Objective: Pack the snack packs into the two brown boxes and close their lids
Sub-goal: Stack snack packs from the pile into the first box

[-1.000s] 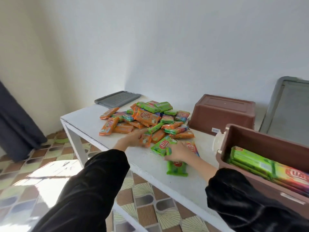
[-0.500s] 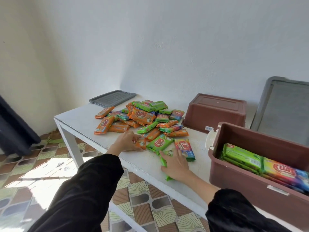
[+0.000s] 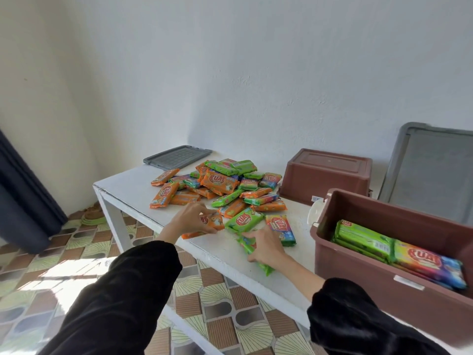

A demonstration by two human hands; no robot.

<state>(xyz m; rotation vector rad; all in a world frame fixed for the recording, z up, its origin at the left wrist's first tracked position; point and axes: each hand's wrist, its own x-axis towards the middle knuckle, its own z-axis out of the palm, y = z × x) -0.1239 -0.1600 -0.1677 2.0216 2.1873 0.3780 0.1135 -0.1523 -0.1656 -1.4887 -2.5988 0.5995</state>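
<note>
The left hand is pinching an orange pack between thumb and fingertips at the six o'clock rim of the pile. The right hand is curling over a green pack lying close to the near edge of the table. The rest of the packs are sitting heaped at twelve o'clock from the hands. The open box, already holding a row of packs, is waiting at three o'clock, and a second box is lying upside down at one o'clock. One lid is lying flat at eleven o'clock and another is leaning on the wall behind the open box. The green pack is looking like the likeliest trouble. The wrapper seems slick and the grip comes from above, so a loose lift could be sending it off the edge to the floor. Pulling the orange pack could also be dragging neighbours with it. The upturned box is needing righting before anything goes in.
</note>
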